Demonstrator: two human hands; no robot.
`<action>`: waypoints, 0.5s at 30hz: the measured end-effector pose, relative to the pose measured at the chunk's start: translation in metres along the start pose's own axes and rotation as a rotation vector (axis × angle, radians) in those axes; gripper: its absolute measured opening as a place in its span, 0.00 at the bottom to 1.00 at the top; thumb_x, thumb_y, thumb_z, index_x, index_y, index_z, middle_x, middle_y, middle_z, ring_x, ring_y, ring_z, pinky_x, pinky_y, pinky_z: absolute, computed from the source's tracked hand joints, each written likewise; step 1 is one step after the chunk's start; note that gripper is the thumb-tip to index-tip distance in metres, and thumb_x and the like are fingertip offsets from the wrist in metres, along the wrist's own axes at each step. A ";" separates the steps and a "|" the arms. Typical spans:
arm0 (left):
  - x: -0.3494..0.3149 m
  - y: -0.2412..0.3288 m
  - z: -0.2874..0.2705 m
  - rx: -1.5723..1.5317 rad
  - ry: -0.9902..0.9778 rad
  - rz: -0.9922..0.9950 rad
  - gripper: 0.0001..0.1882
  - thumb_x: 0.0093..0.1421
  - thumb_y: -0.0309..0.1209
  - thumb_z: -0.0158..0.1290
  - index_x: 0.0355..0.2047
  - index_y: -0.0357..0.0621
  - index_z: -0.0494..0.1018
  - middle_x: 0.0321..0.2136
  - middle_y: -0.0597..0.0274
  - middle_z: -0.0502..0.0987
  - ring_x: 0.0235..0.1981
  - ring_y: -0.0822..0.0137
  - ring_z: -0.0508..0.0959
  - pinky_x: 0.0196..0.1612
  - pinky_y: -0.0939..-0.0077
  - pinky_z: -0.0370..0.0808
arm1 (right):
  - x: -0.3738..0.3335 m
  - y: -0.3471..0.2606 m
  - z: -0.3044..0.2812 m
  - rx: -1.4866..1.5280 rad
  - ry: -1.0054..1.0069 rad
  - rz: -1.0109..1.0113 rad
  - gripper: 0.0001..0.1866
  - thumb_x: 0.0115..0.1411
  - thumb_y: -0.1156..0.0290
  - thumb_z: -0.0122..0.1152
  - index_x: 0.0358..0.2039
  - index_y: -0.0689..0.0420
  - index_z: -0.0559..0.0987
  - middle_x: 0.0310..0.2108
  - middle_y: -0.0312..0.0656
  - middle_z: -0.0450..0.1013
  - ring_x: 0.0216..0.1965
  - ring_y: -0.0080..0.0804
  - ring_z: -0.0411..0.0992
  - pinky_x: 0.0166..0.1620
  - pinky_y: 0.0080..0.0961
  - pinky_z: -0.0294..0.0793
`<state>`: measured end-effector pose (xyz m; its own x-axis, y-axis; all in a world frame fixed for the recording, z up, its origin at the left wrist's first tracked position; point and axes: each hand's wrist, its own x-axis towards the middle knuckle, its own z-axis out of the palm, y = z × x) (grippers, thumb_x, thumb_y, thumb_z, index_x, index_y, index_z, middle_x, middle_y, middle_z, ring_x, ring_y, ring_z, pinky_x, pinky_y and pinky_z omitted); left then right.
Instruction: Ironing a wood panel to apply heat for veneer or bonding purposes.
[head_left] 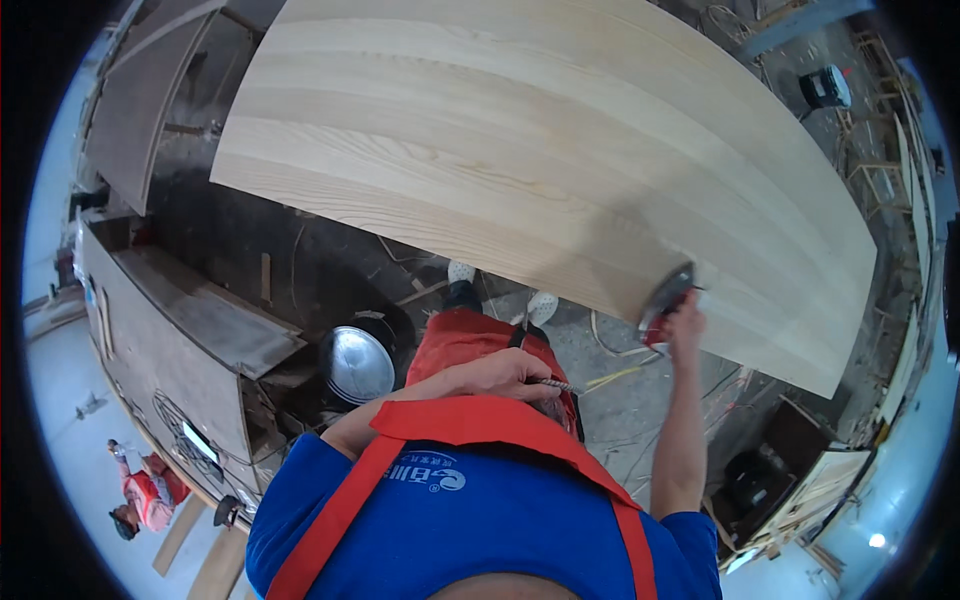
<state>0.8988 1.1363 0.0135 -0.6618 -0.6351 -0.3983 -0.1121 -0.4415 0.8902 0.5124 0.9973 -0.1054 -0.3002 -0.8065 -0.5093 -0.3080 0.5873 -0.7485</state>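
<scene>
A large pale wooden panel [480, 150] with visible grain spans the view in front of me. At its near edge, right of the middle, my right hand [685, 322] grips a red and dark tool shaped like a clothes iron [665, 305]. The iron looks tilted on edge; whether it touches the panel I cannot tell. My left hand [497, 374] is held in front of my waist, closed around a patterned cord [552, 383]. A short end of the cord shows past the fingers; its run to the iron is hidden.
A round metal-topped bucket [361, 364] stands left of my legs, beside a wooden cabinet [175, 350]. Loose cables and scraps litter the floor. A dark open box [765, 470] sits at the lower right, a black bucket [826, 88] far right. Another person [150, 488] is at far left.
</scene>
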 end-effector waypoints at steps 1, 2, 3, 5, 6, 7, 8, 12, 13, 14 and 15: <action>-0.002 0.000 -0.009 0.028 -0.026 0.046 0.13 0.72 0.34 0.58 0.48 0.36 0.81 0.34 0.52 0.86 0.35 0.70 0.81 0.41 0.67 0.78 | 0.001 0.029 0.027 -0.048 -0.066 -0.161 0.26 0.76 0.44 0.52 0.22 0.44 0.69 0.13 0.25 0.61 0.13 0.17 0.62 0.15 0.23 0.61; -0.008 -0.004 -0.018 0.012 -0.021 0.055 0.13 0.72 0.34 0.58 0.48 0.36 0.81 0.34 0.52 0.86 0.35 0.70 0.81 0.41 0.67 0.78 | -0.010 0.030 0.072 -0.220 -0.102 -0.418 0.25 0.77 0.46 0.50 0.25 0.48 0.73 0.14 0.26 0.64 0.14 0.18 0.64 0.17 0.24 0.61; -0.020 -0.011 -0.025 -0.025 0.053 0.111 0.12 0.71 0.35 0.59 0.42 0.36 0.80 0.32 0.49 0.82 0.33 0.65 0.79 0.38 0.64 0.75 | -0.041 -0.007 0.130 -0.307 -0.220 -0.241 0.24 0.78 0.49 0.49 0.27 0.50 0.76 0.15 0.27 0.66 0.16 0.19 0.67 0.18 0.24 0.61; -0.042 -0.019 -0.037 -0.067 0.121 0.177 0.13 0.70 0.36 0.60 0.36 0.35 0.78 0.30 0.47 0.79 0.31 0.60 0.76 0.36 0.61 0.72 | -0.108 -0.075 0.210 -0.211 -0.549 -0.251 0.24 0.77 0.51 0.51 0.30 0.55 0.79 0.15 0.34 0.69 0.17 0.26 0.72 0.19 0.31 0.67; -0.051 -0.015 -0.046 -0.054 0.127 0.165 0.14 0.71 0.36 0.60 0.37 0.35 0.79 0.30 0.47 0.80 0.32 0.61 0.77 0.37 0.61 0.73 | -0.108 -0.062 0.242 -0.146 -0.674 -0.045 0.25 0.76 0.52 0.53 0.29 0.59 0.79 0.14 0.41 0.70 0.17 0.32 0.74 0.20 0.34 0.70; -0.060 -0.015 -0.054 -0.039 0.147 0.140 0.14 0.71 0.36 0.60 0.37 0.34 0.79 0.31 0.48 0.81 0.33 0.62 0.78 0.37 0.62 0.74 | -0.116 -0.055 0.285 -0.318 -0.504 -0.566 0.26 0.75 0.51 0.54 0.29 0.61 0.79 0.15 0.47 0.72 0.18 0.40 0.76 0.22 0.38 0.72; -0.065 -0.019 -0.056 -0.042 0.151 0.137 0.14 0.71 0.36 0.60 0.37 0.34 0.79 0.31 0.48 0.81 0.33 0.62 0.78 0.37 0.62 0.74 | -0.126 -0.054 0.329 -0.474 -0.304 -1.081 0.27 0.74 0.51 0.56 0.28 0.63 0.79 0.16 0.53 0.74 0.19 0.48 0.79 0.24 0.42 0.75; -0.098 -0.034 -0.063 -0.150 0.304 0.144 0.13 0.72 0.35 0.58 0.44 0.34 0.81 0.36 0.49 0.85 0.38 0.65 0.82 0.44 0.65 0.77 | -0.185 -0.123 0.434 -0.545 -0.771 -0.748 0.32 0.73 0.47 0.55 0.31 0.70 0.80 0.27 0.72 0.76 0.34 0.71 0.78 0.36 0.59 0.78; -0.103 -0.034 -0.064 -0.126 0.279 0.072 0.14 0.73 0.34 0.57 0.49 0.35 0.81 0.40 0.49 0.86 0.41 0.66 0.83 0.47 0.67 0.79 | -0.193 -0.136 0.445 -0.568 -0.822 -0.753 0.34 0.74 0.46 0.53 0.30 0.71 0.79 0.27 0.71 0.77 0.34 0.69 0.79 0.37 0.60 0.79; -0.106 -0.036 -0.061 -0.117 0.290 0.069 0.14 0.73 0.34 0.57 0.49 0.35 0.81 0.40 0.49 0.86 0.41 0.66 0.83 0.47 0.67 0.79 | -0.195 -0.143 0.450 -0.558 -0.828 -0.764 0.34 0.74 0.46 0.53 0.30 0.71 0.79 0.27 0.71 0.77 0.34 0.69 0.79 0.37 0.60 0.79; -0.105 -0.039 -0.056 -0.144 0.290 0.081 0.14 0.73 0.34 0.57 0.50 0.35 0.81 0.41 0.49 0.86 0.41 0.67 0.83 0.47 0.67 0.79 | -0.195 -0.149 0.450 -0.579 -0.844 -0.756 0.34 0.74 0.45 0.53 0.31 0.70 0.79 0.27 0.70 0.77 0.34 0.69 0.80 0.37 0.59 0.79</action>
<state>1.0145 1.1849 0.0086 -0.4236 -0.8167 -0.3918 0.0523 -0.4538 0.8896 1.0228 1.0367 -0.0852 0.7217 -0.6192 -0.3093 -0.5623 -0.2638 -0.7837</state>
